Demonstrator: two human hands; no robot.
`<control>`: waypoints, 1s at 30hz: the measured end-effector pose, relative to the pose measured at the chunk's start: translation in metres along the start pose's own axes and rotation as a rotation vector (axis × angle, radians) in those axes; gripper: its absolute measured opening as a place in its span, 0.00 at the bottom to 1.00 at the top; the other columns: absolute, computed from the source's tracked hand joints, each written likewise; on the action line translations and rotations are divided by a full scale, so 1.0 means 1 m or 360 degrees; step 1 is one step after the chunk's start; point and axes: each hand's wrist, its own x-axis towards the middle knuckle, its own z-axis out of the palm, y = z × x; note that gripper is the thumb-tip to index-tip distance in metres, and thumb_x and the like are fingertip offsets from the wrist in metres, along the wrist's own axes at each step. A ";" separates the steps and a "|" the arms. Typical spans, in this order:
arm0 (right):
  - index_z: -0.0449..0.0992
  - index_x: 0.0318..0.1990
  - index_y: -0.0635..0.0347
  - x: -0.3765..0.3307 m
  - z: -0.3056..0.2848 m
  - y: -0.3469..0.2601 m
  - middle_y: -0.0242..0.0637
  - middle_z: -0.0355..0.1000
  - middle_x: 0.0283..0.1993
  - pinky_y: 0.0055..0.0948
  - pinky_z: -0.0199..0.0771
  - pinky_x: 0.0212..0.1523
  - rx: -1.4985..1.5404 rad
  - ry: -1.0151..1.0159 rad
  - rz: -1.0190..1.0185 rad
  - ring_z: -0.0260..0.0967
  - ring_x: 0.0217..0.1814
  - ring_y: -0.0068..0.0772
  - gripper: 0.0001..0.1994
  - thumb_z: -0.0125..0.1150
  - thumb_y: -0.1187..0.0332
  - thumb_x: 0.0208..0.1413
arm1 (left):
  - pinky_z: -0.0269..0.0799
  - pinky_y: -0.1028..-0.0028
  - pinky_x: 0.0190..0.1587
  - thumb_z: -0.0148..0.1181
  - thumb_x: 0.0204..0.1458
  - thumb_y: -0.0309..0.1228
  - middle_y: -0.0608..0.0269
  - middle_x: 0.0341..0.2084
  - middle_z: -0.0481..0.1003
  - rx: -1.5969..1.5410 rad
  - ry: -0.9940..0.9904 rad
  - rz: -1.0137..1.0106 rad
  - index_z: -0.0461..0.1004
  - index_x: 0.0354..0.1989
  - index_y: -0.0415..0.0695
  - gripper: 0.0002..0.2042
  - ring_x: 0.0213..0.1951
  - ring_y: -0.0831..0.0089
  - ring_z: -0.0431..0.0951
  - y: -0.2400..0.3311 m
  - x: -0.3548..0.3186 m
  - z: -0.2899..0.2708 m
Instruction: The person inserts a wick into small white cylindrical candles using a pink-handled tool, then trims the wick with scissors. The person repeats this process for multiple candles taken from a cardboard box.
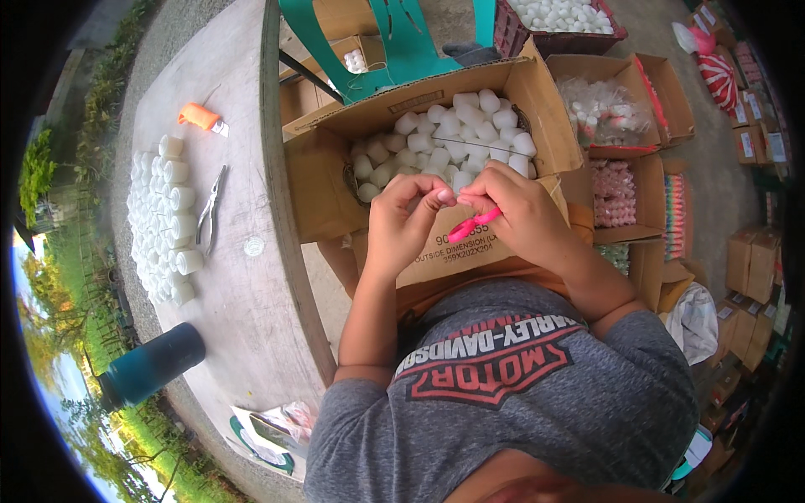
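Observation:
My left hand (409, 220) and my right hand (513, 210) meet above an open cardboard box (327, 172), thumbs and fingertips pinched close together. What lies between the fingertips is too small to make out. Against my right palm hangs a bright pink tool (475, 226) with a loop handle, like small scissors; its working end is hidden by the fingers. Below the hands, the box holds many small white rounded cylinders (439, 158). A thin dark wire or rod (482, 144) crosses over them.
On the grey table (251, 176) at left lie pliers (213, 205), an orange cutter (199, 116), rows of white cylinders (172, 222) and a dark teal bottle (155, 363). A green plastic chair (411, 42) stands beyond the box. Cartons (625, 105) of packed goods line the right.

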 end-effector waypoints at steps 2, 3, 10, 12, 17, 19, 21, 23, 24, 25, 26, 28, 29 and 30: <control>0.68 0.32 0.60 0.000 0.003 0.000 0.39 0.67 0.30 0.37 0.66 0.26 -0.0025 0.0158 -0.0018 0.68 0.28 0.44 0.06 0.61 0.73 0.51 | 0.65 0.78 0.28 0.56 0.56 0.33 0.67 0.25 0.73 -0.0496 0.0149 -0.0134 0.73 0.33 0.42 0.07 0.26 0.79 0.70 -0.011 0.007 0.000; 0.69 0.32 0.60 0.000 0.002 0.000 0.38 0.67 0.29 0.36 0.67 0.26 -0.0033 0.0197 -0.0010 0.68 0.27 0.42 0.06 0.62 0.74 0.50 | 0.64 0.79 0.26 0.54 0.58 0.34 0.69 0.24 0.72 -0.0744 0.0226 -0.0199 0.71 0.35 0.42 0.08 0.26 0.80 0.69 -0.015 0.012 -0.001; 0.72 0.33 0.59 -0.003 0.000 0.001 0.36 0.66 0.28 0.32 0.67 0.24 -0.0025 0.0281 -0.0050 0.67 0.25 0.37 0.07 0.65 0.74 0.47 | 0.76 0.65 0.39 0.44 0.52 0.36 0.55 0.41 0.69 -0.2168 -0.0150 -0.0929 0.65 0.39 0.42 0.11 0.41 0.61 0.73 -0.026 0.008 -0.007; 0.72 0.33 0.59 -0.003 0.000 0.001 0.36 0.66 0.28 0.32 0.67 0.24 -0.0078 0.0319 -0.0100 0.67 0.26 0.37 0.07 0.65 0.74 0.46 | 0.76 0.66 0.40 0.50 0.52 0.33 0.56 0.39 0.69 -0.1846 0.0003 -0.0813 0.64 0.41 0.42 0.11 0.39 0.64 0.74 -0.004 0.007 0.006; 0.74 0.31 0.57 0.001 -0.009 -0.006 0.33 0.66 0.27 0.32 0.66 0.30 -0.0226 0.0396 -0.0318 0.67 0.29 0.35 0.08 0.67 0.74 0.42 | 0.75 0.72 0.42 0.69 0.44 0.35 0.57 0.46 0.70 -0.1670 -0.0408 -0.0195 0.64 0.50 0.42 0.27 0.43 0.71 0.73 -0.012 0.004 -0.007; 0.74 0.30 0.55 0.001 -0.012 -0.012 0.30 0.66 0.26 0.34 0.66 0.36 -0.0340 0.0366 -0.0356 0.67 0.30 0.33 0.08 0.68 0.72 0.41 | 0.72 0.73 0.47 0.74 0.38 0.35 0.57 0.48 0.71 -0.1804 -0.0547 0.0009 0.65 0.52 0.44 0.32 0.45 0.72 0.73 -0.032 0.004 -0.011; 0.74 0.29 0.54 0.000 -0.012 -0.014 0.29 0.66 0.26 0.36 0.65 0.41 -0.0430 0.0382 -0.0407 0.67 0.31 0.32 0.08 0.68 0.70 0.41 | 0.71 0.72 0.48 0.74 0.37 0.33 0.57 0.48 0.71 -0.1749 -0.0422 0.0017 0.67 0.50 0.44 0.30 0.46 0.71 0.73 -0.027 0.001 -0.006; 0.74 0.29 0.53 0.001 -0.009 -0.017 0.27 0.67 0.26 0.38 0.64 0.45 -0.0486 0.0443 -0.0483 0.66 0.32 0.31 0.08 0.68 0.68 0.41 | 0.70 0.72 0.48 0.75 0.36 0.32 0.57 0.48 0.71 -0.1704 -0.0339 0.0021 0.69 0.49 0.45 0.29 0.47 0.69 0.73 -0.024 -0.002 -0.003; 0.74 0.29 0.53 0.001 -0.009 -0.019 0.27 0.67 0.26 0.38 0.64 0.46 -0.0489 0.0435 -0.0474 0.66 0.32 0.31 0.08 0.68 0.68 0.42 | 0.70 0.72 0.48 0.75 0.36 0.31 0.57 0.48 0.70 -0.1687 -0.0318 0.0021 0.69 0.48 0.45 0.28 0.47 0.69 0.73 -0.023 -0.003 -0.002; 0.74 0.29 0.53 0.000 -0.008 -0.021 0.27 0.67 0.26 0.39 0.65 0.47 -0.0491 0.0427 -0.0465 0.66 0.31 0.31 0.08 0.68 0.68 0.42 | 0.70 0.71 0.48 0.75 0.35 0.30 0.56 0.48 0.70 -0.1670 -0.0298 0.0022 0.70 0.47 0.46 0.28 0.47 0.68 0.72 -0.023 -0.004 -0.002; 0.74 0.29 0.53 -0.001 -0.008 -0.023 0.27 0.67 0.26 0.40 0.65 0.47 -0.0493 0.0419 -0.0458 0.66 0.31 0.31 0.08 0.68 0.68 0.42 | 0.70 0.71 0.48 0.75 0.35 0.30 0.56 0.48 0.70 -0.1659 -0.0302 0.0054 0.70 0.47 0.46 0.28 0.48 0.68 0.72 -0.022 -0.003 -0.003; 0.74 0.29 0.53 -0.002 -0.008 -0.024 0.27 0.67 0.26 0.40 0.65 0.48 -0.0484 0.0413 -0.0446 0.66 0.31 0.31 0.08 0.68 0.68 0.43 | 0.70 0.71 0.48 0.75 0.35 0.29 0.57 0.48 0.70 -0.1637 -0.0311 0.0118 0.70 0.47 0.45 0.28 0.48 0.68 0.72 -0.022 -0.003 -0.003; 0.73 0.29 0.53 -0.003 -0.008 -0.024 0.27 0.67 0.26 0.40 0.64 0.48 -0.0482 0.0410 -0.0439 0.66 0.31 0.31 0.08 0.68 0.68 0.43 | 0.70 0.71 0.48 0.75 0.35 0.28 0.57 0.48 0.70 -0.1626 -0.0310 0.0125 0.70 0.47 0.45 0.28 0.48 0.68 0.72 -0.022 -0.003 -0.004; 0.73 0.29 0.53 -0.003 -0.009 -0.024 0.27 0.67 0.26 0.40 0.64 0.48 -0.0488 0.0407 -0.0435 0.66 0.31 0.31 0.08 0.68 0.68 0.43 | 0.70 0.71 0.48 0.75 0.34 0.28 0.57 0.48 0.70 -0.1615 -0.0310 0.0132 0.70 0.47 0.45 0.28 0.48 0.68 0.72 -0.022 -0.003 -0.004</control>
